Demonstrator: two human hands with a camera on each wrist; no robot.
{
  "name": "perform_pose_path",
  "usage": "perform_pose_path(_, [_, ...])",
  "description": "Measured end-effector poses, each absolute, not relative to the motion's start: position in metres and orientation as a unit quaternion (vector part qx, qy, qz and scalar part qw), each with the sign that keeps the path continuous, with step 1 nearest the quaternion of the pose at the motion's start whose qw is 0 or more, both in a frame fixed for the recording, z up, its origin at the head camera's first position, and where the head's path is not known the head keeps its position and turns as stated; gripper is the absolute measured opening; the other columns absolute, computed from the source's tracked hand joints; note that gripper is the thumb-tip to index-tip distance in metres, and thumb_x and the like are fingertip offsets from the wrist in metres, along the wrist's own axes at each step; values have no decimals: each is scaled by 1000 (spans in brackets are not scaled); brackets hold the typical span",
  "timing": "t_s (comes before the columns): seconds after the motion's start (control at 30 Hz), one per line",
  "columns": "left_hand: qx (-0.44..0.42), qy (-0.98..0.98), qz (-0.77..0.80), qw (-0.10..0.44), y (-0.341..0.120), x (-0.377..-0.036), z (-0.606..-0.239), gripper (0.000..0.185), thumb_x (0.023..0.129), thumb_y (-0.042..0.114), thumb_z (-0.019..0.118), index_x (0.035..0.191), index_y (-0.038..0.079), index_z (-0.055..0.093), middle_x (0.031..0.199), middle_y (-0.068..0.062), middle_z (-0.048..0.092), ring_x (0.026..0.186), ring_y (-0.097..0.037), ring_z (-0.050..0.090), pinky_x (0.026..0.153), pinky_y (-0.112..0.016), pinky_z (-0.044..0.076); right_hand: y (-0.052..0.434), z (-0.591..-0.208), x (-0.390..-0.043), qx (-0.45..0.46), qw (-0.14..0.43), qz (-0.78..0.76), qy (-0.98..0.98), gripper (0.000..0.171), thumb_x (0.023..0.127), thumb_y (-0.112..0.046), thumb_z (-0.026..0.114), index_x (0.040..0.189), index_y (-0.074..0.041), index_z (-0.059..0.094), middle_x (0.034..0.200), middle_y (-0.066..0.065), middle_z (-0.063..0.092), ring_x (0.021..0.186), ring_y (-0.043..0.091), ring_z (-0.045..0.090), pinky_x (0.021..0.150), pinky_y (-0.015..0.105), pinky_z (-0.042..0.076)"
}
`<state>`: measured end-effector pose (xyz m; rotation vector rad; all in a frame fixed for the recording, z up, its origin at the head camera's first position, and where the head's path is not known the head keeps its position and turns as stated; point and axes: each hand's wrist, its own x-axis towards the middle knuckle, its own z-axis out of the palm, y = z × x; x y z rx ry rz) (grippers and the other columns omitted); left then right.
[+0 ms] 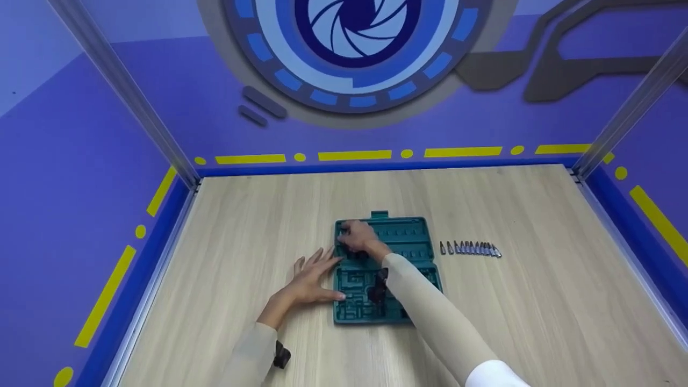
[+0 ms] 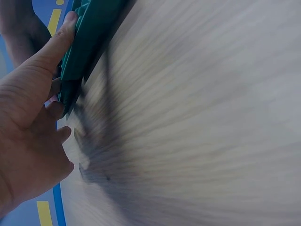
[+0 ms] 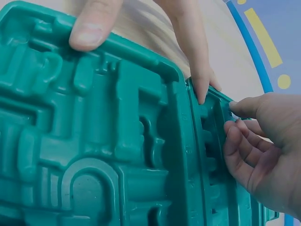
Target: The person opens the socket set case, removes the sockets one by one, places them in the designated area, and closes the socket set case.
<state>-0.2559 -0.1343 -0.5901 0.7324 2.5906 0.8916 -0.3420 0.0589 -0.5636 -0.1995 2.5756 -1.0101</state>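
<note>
A green plastic tool case (image 1: 352,310) lies unfolded flat, its molded half nearer me and its slotted half (image 3: 221,165) farther away. My left hand (image 1: 309,284) rests along the case's left side with fingers spread, the thumb (image 2: 66,33) on the rim of the near half. In the right wrist view, another left fingertip touches close to the hinge. My right hand (image 1: 359,235) reaches across to the upper left of the far half. Its thumb and fingers pinch a small screwdriver bit (image 3: 234,116) at the slots, mostly hidden by the fingertips.
Several metal screwdriver bits (image 1: 470,248) stand in a row on the wooden table (image 1: 516,312), right of the case. Blue-purple panels (image 1: 161,107) with yellow marks wall the table at the back and sides. The case's latch tab (image 1: 379,214) sticks out at its far edge.
</note>
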Motion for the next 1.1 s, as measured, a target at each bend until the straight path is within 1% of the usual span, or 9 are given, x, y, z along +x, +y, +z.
perform_pose_path(0.1, [256,902,312,152,-135,-256,-589,92,83,51,82,157,15,41,172,-14,18,158,-44,10,117,-75,3,59,-562,-343,-67,186,-372,907,45,103,-20,61,145,-3,55,98,9,70,69,11,59,62,24,44])
perform_pose_path(0.27, [254,903,312,153,-136,-256,-590,92,83,51,82,157,15,41,172,-14,18,158,-45,11,116,-76,3,59,-563,-342,-61,180,-406,894,38,104,-17,59,140,-5,56,91,4,64,67,11,57,61,23,43])
perform_pose_path(0.43, [248,904,309,158,-137,-258,-590,92,83,51,81,158,16,41,172,-13,17,158,-44,10,117,-75,2,57,-564,-341,-69,159,-412,894,24,104,-17,60,126,-8,62,90,5,65,66,12,58,60,24,45])
perform_pose_path(0.53, [247,904,309,161,-137,-258,-590,92,83,52,81,158,17,40,172,-12,16,159,-43,9,117,-75,2,54,-565,-339,-62,143,-398,904,25,104,-20,61,124,-7,67,104,11,71,74,16,64,68,30,53])
perform_pose_path(0.67, [246,905,308,162,-137,-258,-590,92,83,53,81,158,18,41,173,-11,16,159,-42,10,118,-74,2,50,-568,-337,-42,126,-383,914,31,104,-25,60,127,-6,70,122,14,72,92,21,66,89,40,56])
perform_pose_path(0.77, [246,905,308,159,-137,-257,-590,92,82,52,82,158,17,41,173,-11,17,159,-43,11,117,-74,3,48,-570,-336,-27,118,-378,918,31,106,-26,57,125,-6,71,119,13,74,92,21,63,91,40,55])
perform_pose_path(0.9, [244,904,311,161,-135,-256,-590,93,82,52,82,157,16,41,173,-10,16,159,-42,10,117,-74,3,46,-574,-336,-14,110,-377,920,33,108,-26,51,123,-4,71,106,12,72,85,21,61,83,38,52])
perform_pose_path(1.0, [244,904,310,164,-134,-257,-590,92,83,52,81,158,16,41,173,-10,16,159,-42,10,118,-74,3,46,-575,-336,-20,101,-372,923,33,109,-25,49,123,-4,69,107,12,72,88,22,61,86,39,52])
perform_pose_path(1.1, [244,905,306,166,-133,-258,-589,91,84,52,80,158,16,41,173,-10,15,159,-42,10,118,-75,3,47,-575,-336,-35,94,-377,921,31,110,-25,47,118,-4,68,105,13,69,89,24,60,87,41,51])
